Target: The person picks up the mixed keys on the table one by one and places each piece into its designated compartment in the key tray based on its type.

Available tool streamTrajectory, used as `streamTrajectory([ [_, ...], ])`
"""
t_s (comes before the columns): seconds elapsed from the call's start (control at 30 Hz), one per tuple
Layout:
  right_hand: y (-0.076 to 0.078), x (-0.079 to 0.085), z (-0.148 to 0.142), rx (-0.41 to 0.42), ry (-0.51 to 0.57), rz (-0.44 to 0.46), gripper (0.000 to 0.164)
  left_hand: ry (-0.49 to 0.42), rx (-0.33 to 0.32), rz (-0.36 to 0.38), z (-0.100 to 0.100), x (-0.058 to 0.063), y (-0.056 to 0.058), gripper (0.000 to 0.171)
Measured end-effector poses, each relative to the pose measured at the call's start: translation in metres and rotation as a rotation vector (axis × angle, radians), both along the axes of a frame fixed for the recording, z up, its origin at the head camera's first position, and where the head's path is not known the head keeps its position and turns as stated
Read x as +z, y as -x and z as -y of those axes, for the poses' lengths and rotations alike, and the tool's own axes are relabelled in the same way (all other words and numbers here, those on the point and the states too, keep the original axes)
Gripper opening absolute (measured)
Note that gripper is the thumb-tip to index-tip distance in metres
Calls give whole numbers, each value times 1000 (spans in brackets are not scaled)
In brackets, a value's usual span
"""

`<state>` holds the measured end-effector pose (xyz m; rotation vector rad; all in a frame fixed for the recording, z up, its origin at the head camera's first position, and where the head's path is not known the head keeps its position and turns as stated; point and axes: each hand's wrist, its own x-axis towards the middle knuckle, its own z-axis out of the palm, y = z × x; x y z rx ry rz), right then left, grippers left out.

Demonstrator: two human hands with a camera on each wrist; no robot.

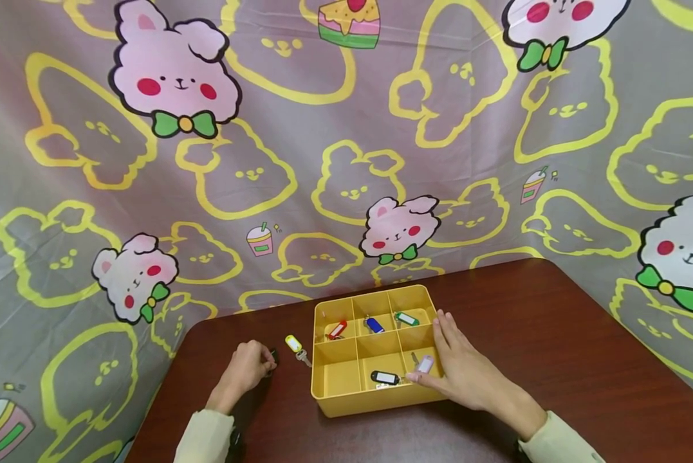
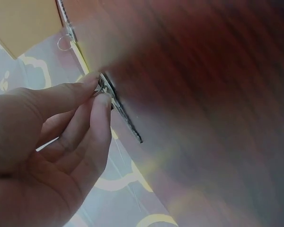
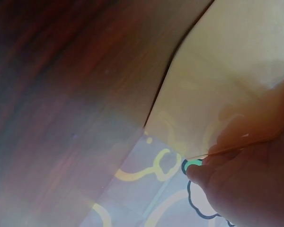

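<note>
My left hand (image 1: 246, 371) pinches a small metal key ring (image 2: 100, 86) between thumb and fingertips, just over the table. A thin dark-edged piece (image 2: 125, 112) extends from the pinch. Right of it lies a yellow key tag (image 1: 293, 343) with a key (image 1: 303, 357). My right hand (image 1: 468, 370) rests along the right wall of a yellow divided box (image 1: 346, 404), its fingers straight and the thumb over the front right compartment. That compartment holds a lilac key tag (image 1: 425, 364); the front middle one holds a black key tag (image 1: 385, 377).
The box's back row holds a red key tag (image 1: 337, 330), a blue key tag (image 1: 374, 325) and a green key tag (image 1: 406, 318), left to right. All of it stands on a dark reddish wooden table (image 1: 531, 334). A patterned curtain (image 1: 300, 193) hangs behind the table.
</note>
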<state>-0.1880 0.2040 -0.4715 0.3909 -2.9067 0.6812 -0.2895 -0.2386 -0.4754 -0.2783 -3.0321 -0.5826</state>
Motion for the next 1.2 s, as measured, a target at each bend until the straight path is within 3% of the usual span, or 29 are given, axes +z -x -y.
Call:
streamTrajectory([
  [0.47, 0, -1, 1, -14, -75, -68, 122, 32, 19, 18, 3, 1, -2, 28],
  [1.2, -1, 1, 0, -3, -160, -119, 125, -12, 21, -4, 7, 0, -2, 26],
])
